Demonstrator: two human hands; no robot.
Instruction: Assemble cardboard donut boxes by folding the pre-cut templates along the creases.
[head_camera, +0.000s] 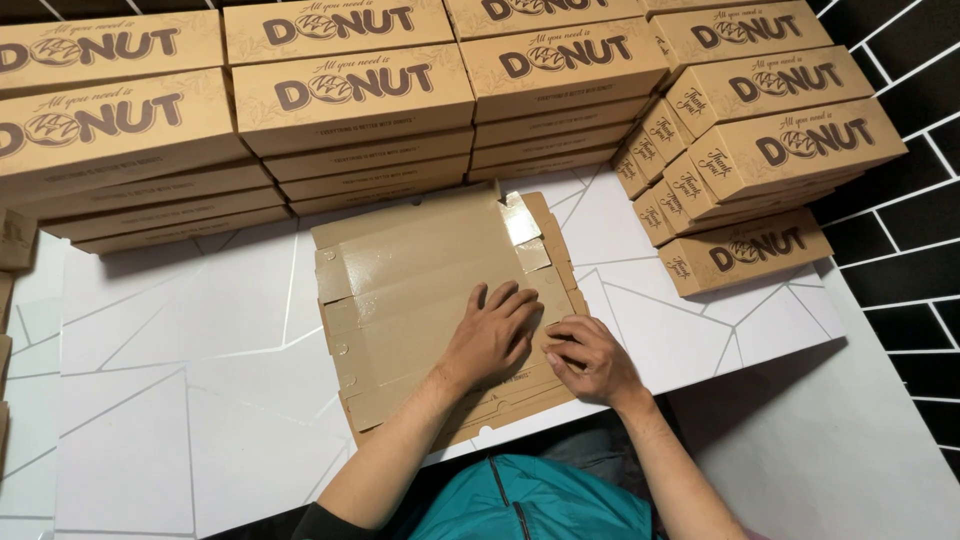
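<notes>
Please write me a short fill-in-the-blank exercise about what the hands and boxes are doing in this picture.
1. The left hand lies palm-down on a stack of ____ cardboard box blanks.
2. The right hand works at the blank's ____ edge.
3. The blanks lie on a ____ table with thin line patterns.
4. Behind them, closed brown donut boxes stand in ____.

Missing words: flat; right; white; stacks
</notes>
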